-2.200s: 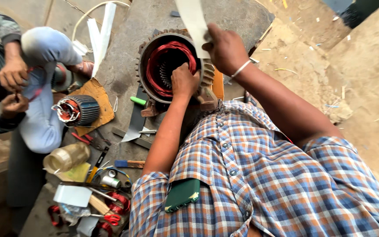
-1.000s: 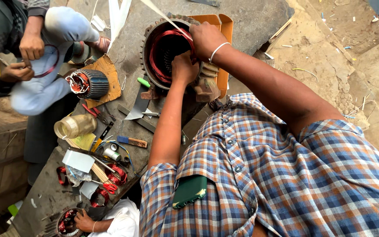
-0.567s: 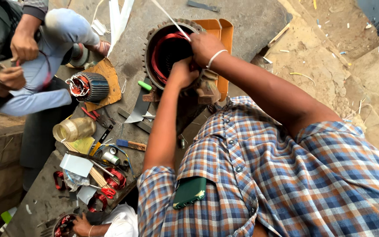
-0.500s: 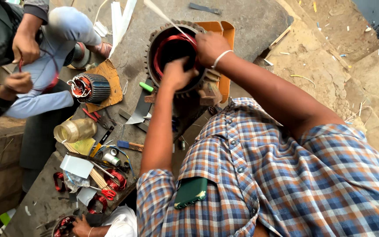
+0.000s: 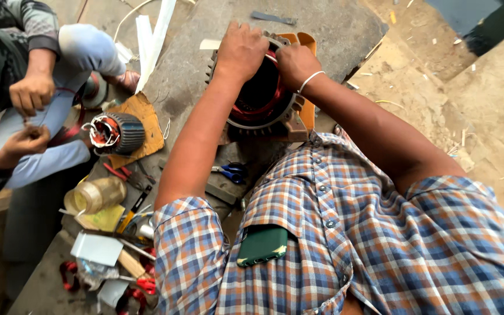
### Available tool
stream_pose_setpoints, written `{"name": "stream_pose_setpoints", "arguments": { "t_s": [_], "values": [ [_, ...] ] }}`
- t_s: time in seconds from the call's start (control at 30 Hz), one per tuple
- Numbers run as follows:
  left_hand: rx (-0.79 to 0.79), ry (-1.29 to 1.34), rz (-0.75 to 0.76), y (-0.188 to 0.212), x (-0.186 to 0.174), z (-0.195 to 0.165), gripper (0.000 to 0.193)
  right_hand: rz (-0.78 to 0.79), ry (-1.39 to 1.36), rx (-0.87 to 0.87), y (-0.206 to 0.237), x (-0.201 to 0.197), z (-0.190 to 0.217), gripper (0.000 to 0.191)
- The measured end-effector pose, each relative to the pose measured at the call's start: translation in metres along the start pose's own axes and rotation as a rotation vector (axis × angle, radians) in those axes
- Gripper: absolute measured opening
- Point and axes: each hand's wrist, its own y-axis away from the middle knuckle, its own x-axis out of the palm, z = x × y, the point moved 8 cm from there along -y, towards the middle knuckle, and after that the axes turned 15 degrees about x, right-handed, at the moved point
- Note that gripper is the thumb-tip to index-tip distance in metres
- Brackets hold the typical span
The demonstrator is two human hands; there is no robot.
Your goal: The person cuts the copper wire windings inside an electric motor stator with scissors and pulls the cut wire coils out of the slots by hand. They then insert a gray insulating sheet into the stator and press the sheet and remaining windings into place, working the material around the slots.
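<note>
**Fingers curled on the stator rim; red winding seated, work on it unfinished**

Fingers of the left hand curl over the far rim of the motor stator, at about eleven o'clock on its ring, pressed together and gripping the edge. Fingers of the right hand are bent at about one o'clock on the same ring, tips pressed down toward the red copper winding; whether they pinch a strand or only push on it cannot be told, as the knuckles hide the tips. A white bangle sits on that wrist.

Progress, judged from the frame: red coils already lie inside the bore and bulge at the near rim, so winding is well advanced. Both hands remain at the coil end, so seating or dressing of the coils seems to be left. No end cover is fitted.

Nearest the camera, a green phone stands in the checked shirt pocket. Further out, blue-handled scissors lie on the stone slab, just below the stator at seven o'clock. An orange tray stands behind the stator.

At nine o'clock, a smaller wound motor rests on cardboard. Beyond it, another person's hands handle red wire.
</note>
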Motion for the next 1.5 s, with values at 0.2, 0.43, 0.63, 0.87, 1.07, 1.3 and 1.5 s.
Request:
{"name": "stream_pose_setpoints", "arguments": {
  "t_s": [0.2,0.43,0.63,0.87,1.07,1.3,1.5],
  "values": [
    [-0.004,0.006,-0.14,0.022,0.011,0.028,0.013,0.006,0.03,0.036,-0.001,-0.001,0.004,0.008],
    [-0.098,0.1,0.008,0.036,0.025,0.045,0.013,-0.056,0.129,0.032,-0.015,0.002,0.029,0.006],
    [-0.165,0.202,-0.104,0.058,0.024,0.059,0.015,-0.021,0.036,0.014,-0.023,-0.001,0.049,0.011],
    [-0.292,0.351,-0.082,0.086,0.05,0.063,0.019,-0.059,0.205,-0.052,-0.04,0.011,0.081,0.015],
    [-0.526,0.454,-0.026,0.103,0.071,0.054,0.021,0.009,0.294,-0.056,-0.051,0.027,0.099,0.015],
    [-0.513,0.298,0.168,0.089,0.06,0.044,0.019,0.228,0.353,0.083,-0.042,0.004,0.058,0.019],
    [-0.182,0.356,-0.343,0.066,0.033,0.04,0.015,0.251,0.422,0.246,-0.022,0.019,0.022,0.015]
  ]
}}
